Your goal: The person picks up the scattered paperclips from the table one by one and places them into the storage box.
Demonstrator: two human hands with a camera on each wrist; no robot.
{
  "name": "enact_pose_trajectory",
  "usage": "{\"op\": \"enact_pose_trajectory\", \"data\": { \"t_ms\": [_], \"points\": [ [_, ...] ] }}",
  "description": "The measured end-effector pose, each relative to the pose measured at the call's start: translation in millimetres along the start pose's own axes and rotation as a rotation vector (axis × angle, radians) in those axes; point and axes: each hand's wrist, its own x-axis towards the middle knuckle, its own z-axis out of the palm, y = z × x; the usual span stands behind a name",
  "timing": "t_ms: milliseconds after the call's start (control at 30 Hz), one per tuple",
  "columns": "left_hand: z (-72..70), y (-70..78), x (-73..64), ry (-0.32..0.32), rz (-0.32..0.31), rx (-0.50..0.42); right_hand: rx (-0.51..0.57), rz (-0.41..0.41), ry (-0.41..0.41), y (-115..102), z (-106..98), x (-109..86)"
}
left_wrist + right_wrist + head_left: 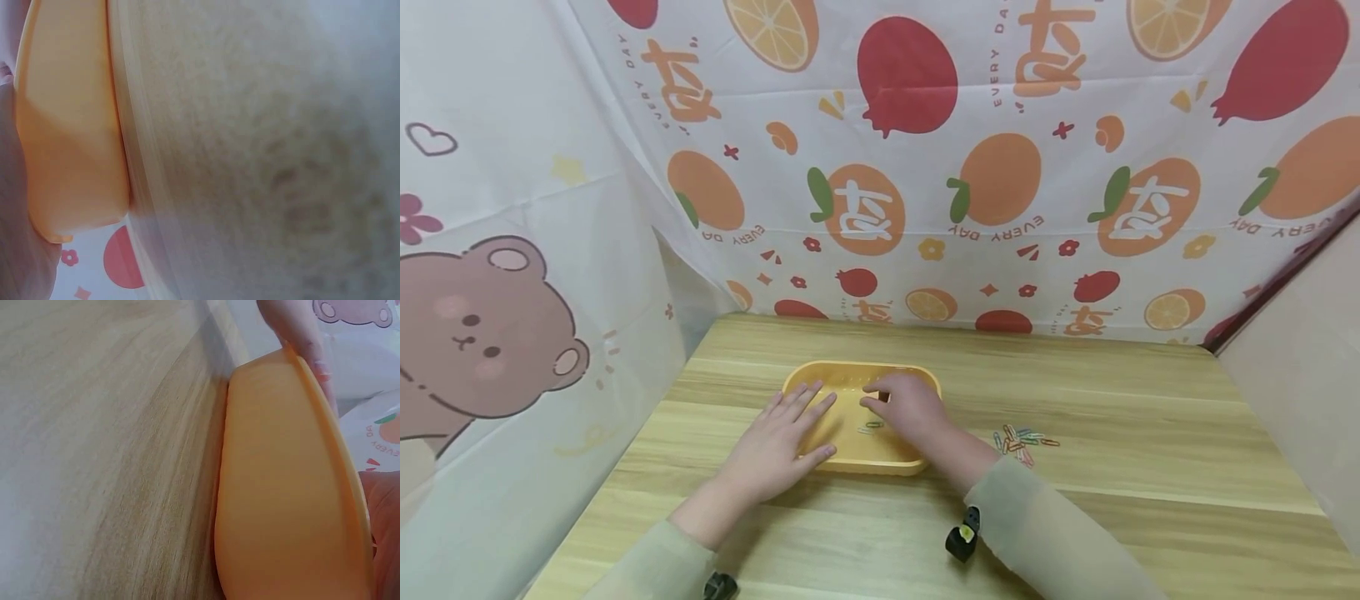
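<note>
A shallow yellow plastic tray [868, 467] sits on the table. My left hand [775, 446] lies over the tray's left side with its fingers spread and straight; the left wrist view shows it against the tray wall [75, 125]. Over the tray's right half hovers my right hand [910, 408], thumb and forefinger bent toward each other with a gap between the tips and nothing visible there. Below those fingertips, a few small paper clips [874, 425] lie on the tray floor. To the tray's right, several coloured paper clips [1018, 443] form a loose pile.
The wood-grain table [1112, 517] extends around the tray. A fruit-printed cloth [940, 192] hangs behind it, and a white cloth with a bear [497, 333] hangs at the left. A pale panel [1300, 367] stands along the right side.
</note>
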Motion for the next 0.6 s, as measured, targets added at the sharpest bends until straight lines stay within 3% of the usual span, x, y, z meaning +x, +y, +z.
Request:
{"op": "enact_pose_trajectory", "data": {
  "t_ms": [167, 367, 600],
  "points": [
    [-0.3, 0.0, 0.0, 0.001, 0.002, 0.001, 0.039, -0.011, 0.043, 1.8, -5.5, -7.6],
    [-1.2, 0.9, 0.6, -0.033, -0.018, -0.013, 0.063, 0.045, 0.095, 8.8, -12.0, -18.6],
    [-1.0, 0.9, -0.1, -0.028, -0.022, -0.018, 0.122, 0.076, 0.162, 23.5, -24.4, -33.0]
  ]
}}
